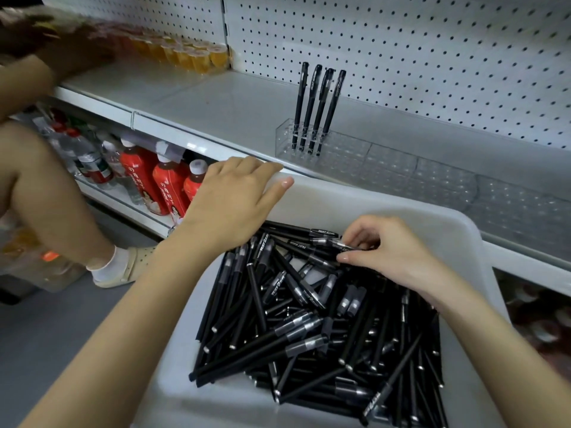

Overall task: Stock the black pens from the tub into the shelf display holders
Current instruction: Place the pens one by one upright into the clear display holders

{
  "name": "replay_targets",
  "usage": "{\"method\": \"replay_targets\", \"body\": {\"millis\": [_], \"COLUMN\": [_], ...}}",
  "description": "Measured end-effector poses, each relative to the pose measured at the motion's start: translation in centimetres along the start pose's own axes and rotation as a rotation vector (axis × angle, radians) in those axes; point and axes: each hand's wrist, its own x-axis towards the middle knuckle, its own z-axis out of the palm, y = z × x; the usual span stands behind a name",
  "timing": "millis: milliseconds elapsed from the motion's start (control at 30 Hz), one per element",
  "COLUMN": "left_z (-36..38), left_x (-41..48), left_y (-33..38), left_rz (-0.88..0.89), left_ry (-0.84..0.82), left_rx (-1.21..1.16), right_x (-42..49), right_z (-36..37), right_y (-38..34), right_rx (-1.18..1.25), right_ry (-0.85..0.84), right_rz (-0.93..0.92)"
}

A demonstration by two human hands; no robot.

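Black pens (pixel 309 329) lie heaped crosswise in a pale plastic tub (pixel 401 208), which sits just in front of the shelf (pixel 216 109). The left hand (pixel 234 196) rests on the tub's far left rim, fingers relaxed and draped over the edge, thumb lying straight along it, holding nothing. The right hand (pixel 392 251) is down among the heap at the tub's far side, fingers curled, thumb and fingertips pinching one pen (pixel 330 242) that lies on top of the pile. On the shelf a clear holder (pixel 346 149) stands near the front edge, with four standing pens (pixel 318 103) side by side at its left end, leaning slightly right. A white pegboard (pixel 432 57) backs the shelf. Orange cups (pixel 191 57) line the shelf's far left, and red bottles (pixel 154 177) stand on the shelf below. Another person's leg (pixel 46 186) shows at left.
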Motion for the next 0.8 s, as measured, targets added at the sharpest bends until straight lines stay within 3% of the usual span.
{"method": "replay_targets", "body": {"millis": [333, 600, 800], "left_z": [-1.2, -0.7, 1.2], "left_x": [2.4, 7.1, 7.7], "left_y": [0.7, 1.0, 0.1], "left_rz": [-0.106, -0.173, -0.168], "left_ry": [-0.217, -0.163, -0.162], "left_rx": [-0.016, 0.0, 0.035], "right_x": [2.4, 8.4, 12.0], "right_z": [-6.6, -8.6, -7.6], "right_y": [-7.5, -8.8, -6.7], "right_rx": [0.249, 0.577, 0.507], "right_ry": [0.261, 0.547, 0.64], "right_rz": [-0.195, -0.283, -0.299]}}
